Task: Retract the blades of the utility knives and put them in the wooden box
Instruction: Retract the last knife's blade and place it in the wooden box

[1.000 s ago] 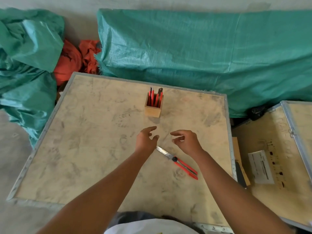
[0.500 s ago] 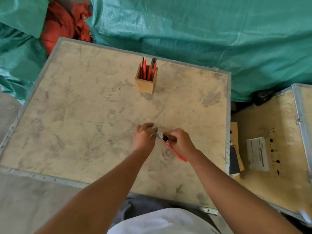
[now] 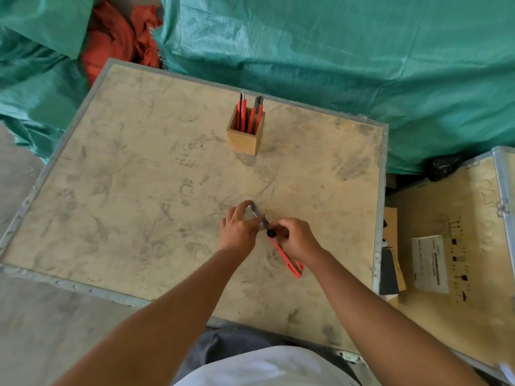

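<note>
A red utility knife (image 3: 287, 259) lies slanted on the plywood crate top (image 3: 139, 190), its steel blade end pointing up-left. My left hand (image 3: 238, 231) pinches that metal front part. My right hand (image 3: 296, 239) grips the red handle near the black lock knob (image 3: 271, 233). How far the blade sticks out is hidden by my fingers. Farther back stands a small wooden box (image 3: 245, 136) with several red utility knives (image 3: 249, 115) upright in it.
Green tarpaulin (image 3: 334, 57) is heaped behind and to the left of the crate, with orange cloth (image 3: 117, 43) at the back left. A second crate (image 3: 451, 246) with a white label sits to the right. Bare concrete floor (image 3: 33, 316) lies front left.
Both hands dropped onto the knife lying on the crate top and took hold of it. The camera tilted down, shifting the view.
</note>
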